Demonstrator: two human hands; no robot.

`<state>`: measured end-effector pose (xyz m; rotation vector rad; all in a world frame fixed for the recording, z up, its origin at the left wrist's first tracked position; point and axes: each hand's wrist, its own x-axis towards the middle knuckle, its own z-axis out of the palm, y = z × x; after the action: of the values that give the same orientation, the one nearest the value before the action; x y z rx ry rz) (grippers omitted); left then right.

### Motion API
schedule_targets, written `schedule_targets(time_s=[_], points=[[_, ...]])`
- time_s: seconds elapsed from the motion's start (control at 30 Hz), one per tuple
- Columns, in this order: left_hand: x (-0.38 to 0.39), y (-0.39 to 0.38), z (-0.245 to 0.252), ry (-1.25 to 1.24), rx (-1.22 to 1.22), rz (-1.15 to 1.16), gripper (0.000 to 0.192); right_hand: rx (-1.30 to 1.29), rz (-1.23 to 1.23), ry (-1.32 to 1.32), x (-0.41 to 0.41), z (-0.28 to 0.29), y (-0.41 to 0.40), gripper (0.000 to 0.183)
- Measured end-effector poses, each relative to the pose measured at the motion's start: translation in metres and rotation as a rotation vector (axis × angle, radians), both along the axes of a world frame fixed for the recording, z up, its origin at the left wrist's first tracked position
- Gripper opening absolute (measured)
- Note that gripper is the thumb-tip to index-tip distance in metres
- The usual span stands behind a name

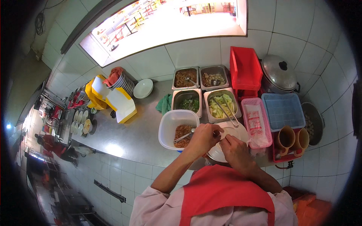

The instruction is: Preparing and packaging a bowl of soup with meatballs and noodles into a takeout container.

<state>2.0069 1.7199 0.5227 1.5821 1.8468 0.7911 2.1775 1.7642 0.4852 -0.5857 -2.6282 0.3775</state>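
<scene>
My left hand [206,136] and my right hand [235,148] are close together, with fingers bent and fingertips almost meeting. Something thin and translucent may be pinched between them, but it is too faint to make out. Beneath them lie round white lids or plates [240,131], partly covered by my hands. Left of my left hand stands a translucent plastic tub [167,132] holding brown minced food [182,131] and a metal spoon [183,138]. A steel pan of cut green vegetables [220,108] with metal tongs [226,110] is just beyond my hands.
Several steel food pans [185,91] line the wall. To the right are a pink basket [267,132] of packets, a blue basket [282,111], brown mugs [286,138] and a lidded pot [278,73]. Yellow boxes [124,108] and stacked bowls [124,83] stand left.
</scene>
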Motion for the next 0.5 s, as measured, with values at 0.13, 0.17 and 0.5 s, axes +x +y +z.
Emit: schedule_targets(time_s=[0.13, 0.17, 0.5], points=[[0.005, 0.005, -0.004, 0.137, 0.112, -0.115, 0.038, -0.064, -0.029, 0.102, 0.000, -0.009, 0.002, 0.007], [0.005, 0.005, -0.007, 0.132, 0.110, -0.120, 0.038, -0.062, -0.040, 0.177, -0.002, -0.010, 0.001, 0.007], [0.010, 0.007, -0.030, 0.454, 0.539, -0.292, 0.053, -0.350, -0.224, 0.360, 0.002, -0.030, 0.012, 0.011]])
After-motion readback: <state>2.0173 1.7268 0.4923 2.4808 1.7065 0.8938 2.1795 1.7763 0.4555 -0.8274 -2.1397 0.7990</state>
